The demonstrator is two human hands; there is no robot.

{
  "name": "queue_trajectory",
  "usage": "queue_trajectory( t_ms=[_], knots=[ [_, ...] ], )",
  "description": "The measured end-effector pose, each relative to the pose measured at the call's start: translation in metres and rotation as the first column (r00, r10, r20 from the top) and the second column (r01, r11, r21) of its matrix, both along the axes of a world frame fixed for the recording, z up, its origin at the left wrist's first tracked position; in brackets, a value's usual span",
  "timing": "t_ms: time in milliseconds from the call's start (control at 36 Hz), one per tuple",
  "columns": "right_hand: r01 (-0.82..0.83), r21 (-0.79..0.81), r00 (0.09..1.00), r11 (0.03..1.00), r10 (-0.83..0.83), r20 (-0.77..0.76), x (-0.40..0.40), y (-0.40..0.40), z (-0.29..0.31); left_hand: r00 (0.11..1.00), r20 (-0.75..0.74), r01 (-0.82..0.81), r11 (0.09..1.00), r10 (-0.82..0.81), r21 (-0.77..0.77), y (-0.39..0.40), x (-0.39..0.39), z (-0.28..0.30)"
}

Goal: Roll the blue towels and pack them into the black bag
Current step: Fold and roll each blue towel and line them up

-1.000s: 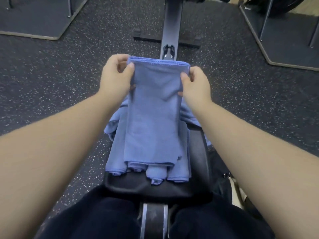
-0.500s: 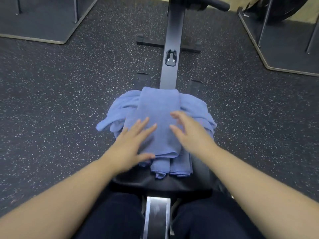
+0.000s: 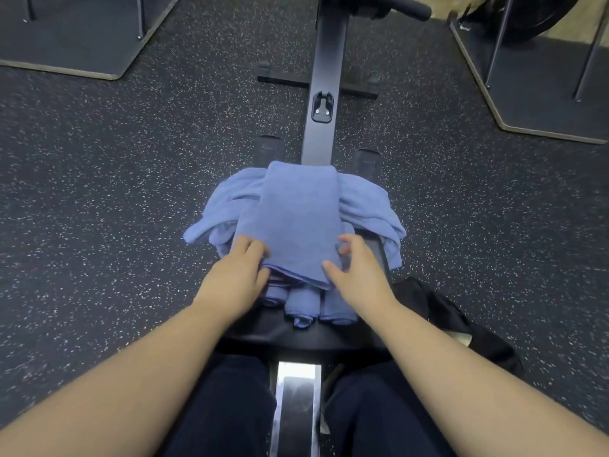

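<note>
Two hands met at the near end of a folded blue towel (image 3: 298,222) in the middle of the frame. The left hand (image 3: 239,273) had its fingers curled onto the towel's lower left corner; whether they pinched the hem or merely pressed on it could not be told. The right hand (image 3: 354,267) sat at the lower right corner, thumb against the near hem and fingers bent around the side edge, in a light grip (not a closed fist). Both were equally near the cloth, one at each corner.

The towel lay as a narrow strip with its long axis running straight away from the person, toward the top of the frame, so the near short edge under the hands seemed the natural place to begin rolling forward.

Beneath it, three rolled towels (image 3: 304,306) lay side by side with their ends toward the bottom of the frame, and a loose heap of blue towels (image 3: 369,206) spread to left and right. All of it rested on the padded black bench (image 3: 296,336), whose rail (image 3: 324,77) ran to the top centre.

The black bag (image 3: 441,311) lay on the speckled floor (image 3: 99,225) at lower right, just beside the bench, nearer the right hand; its opening was not clearly visible.
</note>
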State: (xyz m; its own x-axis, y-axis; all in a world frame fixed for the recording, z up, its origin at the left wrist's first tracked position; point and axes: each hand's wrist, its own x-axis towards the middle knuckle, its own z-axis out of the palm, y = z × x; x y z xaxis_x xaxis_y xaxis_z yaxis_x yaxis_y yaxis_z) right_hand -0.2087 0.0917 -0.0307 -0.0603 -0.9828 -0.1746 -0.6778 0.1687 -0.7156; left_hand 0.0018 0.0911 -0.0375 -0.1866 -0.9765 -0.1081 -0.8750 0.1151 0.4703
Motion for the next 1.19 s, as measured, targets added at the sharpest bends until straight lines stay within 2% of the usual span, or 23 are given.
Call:
queue_trajectory(
  t_ms=[278,444,639,806,917,972,1083,1194],
  knots=[
    [0.035,-0.081,0.994,0.996,-0.026,0.101,0.009,-0.005,-0.004,0.976,-0.201,0.071,0.994,-0.085,-0.078,-0.002,-0.007,0.001],
    [-0.023,-0.193,1.0,0.981,0.018,-0.026,0.004,-0.008,0.001,0.972,-0.195,0.111,0.989,-0.129,-0.1,-0.004,-0.007,-0.002],
    [-0.071,-0.121,0.989,0.99,0.054,-0.14,0.003,-0.009,-0.006,0.98,-0.152,0.131,0.991,-0.128,0.007,-0.006,-0.003,-0.011],
    [-0.052,-0.064,0.977,0.997,0.038,-0.212,0.006,-0.012,-0.007,0.98,-0.011,0.198,0.98,-0.198,0.018,-0.006,-0.006,-0.013],
    [0.012,-0.095,0.977,0.995,-0.032,-0.21,0.008,-0.016,-0.006,0.979,0.074,0.196,0.979,-0.191,-0.062,-0.006,-0.011,-0.015],
    [0.038,-0.079,0.982,0.996,-0.052,-0.181,0.008,-0.018,-0.007,0.963,0.17,0.232,0.965,-0.21,-0.12,-0.006,-0.014,-0.016],
    [0.007,-0.072,0.989,0.997,-0.017,-0.147,0.006,-0.02,-0.011,0.903,0.39,0.274,0.941,-0.18,-0.199,-0.004,-0.026,-0.014],
    [-0.097,-0.07,0.974,0.993,0.08,-0.211,0.006,-0.024,-0.012,0.868,0.466,0.34,0.889,-0.171,-0.307,-0.005,-0.032,-0.014]
  ],
)
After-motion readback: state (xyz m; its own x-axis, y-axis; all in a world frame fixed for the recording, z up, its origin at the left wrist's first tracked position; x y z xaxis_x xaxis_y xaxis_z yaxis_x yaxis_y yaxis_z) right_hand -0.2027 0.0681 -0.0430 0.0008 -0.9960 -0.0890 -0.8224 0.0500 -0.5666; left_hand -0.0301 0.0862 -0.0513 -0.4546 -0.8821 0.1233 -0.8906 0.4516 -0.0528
